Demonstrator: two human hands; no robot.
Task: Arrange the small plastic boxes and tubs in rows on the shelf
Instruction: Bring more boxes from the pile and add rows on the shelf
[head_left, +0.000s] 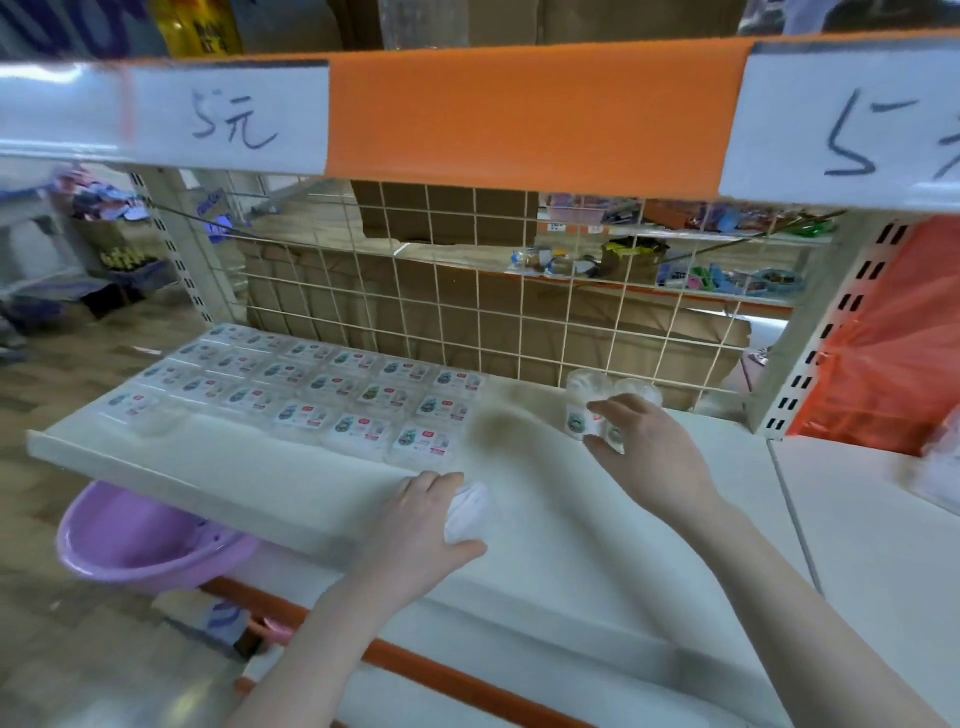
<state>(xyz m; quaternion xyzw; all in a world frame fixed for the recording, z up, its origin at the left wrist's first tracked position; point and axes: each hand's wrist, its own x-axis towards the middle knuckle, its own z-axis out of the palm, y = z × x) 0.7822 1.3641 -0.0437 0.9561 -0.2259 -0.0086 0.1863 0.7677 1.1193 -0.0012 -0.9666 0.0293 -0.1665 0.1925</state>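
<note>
Several flat clear plastic boxes (311, 387) with printed labels lie in rows on the left half of the white shelf (234, 467). My left hand (415, 525) grips a white cloth (467, 512) at the shelf's front, just in front of the nearest box. My right hand (649, 447) holds small clear tubs (584, 410) with labels, standing on the shelf to the right of the rows near the wire grid. A brownish dusty smear (493, 431) marks the shelf between my hands.
A wire grid back panel (519, 312) closes the shelf's rear. An upper shelf edge with price signs and an orange strip (519, 114) hangs overhead. A purple basin (140, 540) sits below left. An orange bag (883, 332) hangs at right.
</note>
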